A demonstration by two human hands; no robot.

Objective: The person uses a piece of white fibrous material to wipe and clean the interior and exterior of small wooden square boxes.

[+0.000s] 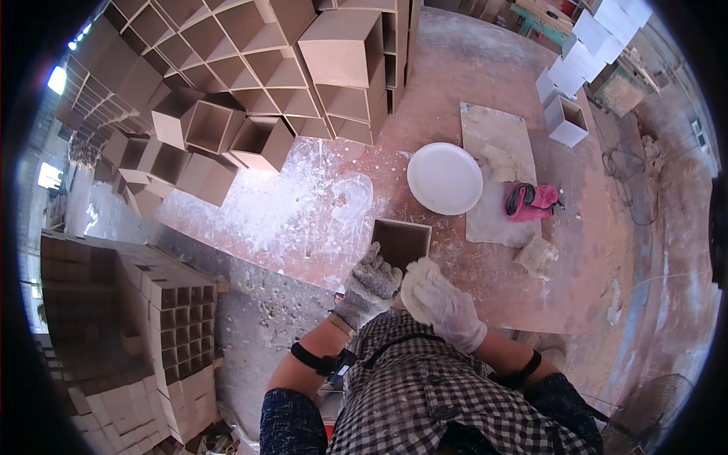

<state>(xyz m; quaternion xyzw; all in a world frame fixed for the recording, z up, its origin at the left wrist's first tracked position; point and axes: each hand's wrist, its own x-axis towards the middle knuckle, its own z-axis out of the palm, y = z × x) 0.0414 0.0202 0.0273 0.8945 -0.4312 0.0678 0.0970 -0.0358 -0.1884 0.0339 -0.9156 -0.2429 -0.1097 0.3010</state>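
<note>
An open-topped brown board box (402,241) stands on the work table close in front of me, its dark inside facing up. My left hand (370,284), in a grey knit glove, is closed on the box's near left edge, fingers bent over the rim. At the near right corner is my right hand (453,312), in a thin whitish glove. It is closed on what looks like a crumpled off-white cloth (422,287), pressed against the box's edge. The right fingertips are hidden by this bundle.
A white round dish (445,179) lies beyond the box. To its right, a pale board (497,125) carries a pink cloth bundle (531,202) with a black strap; a crumpled rag (538,258) lies nearby. Brown boxes (262,142) are stacked far left, white boxes (566,121) far right.
</note>
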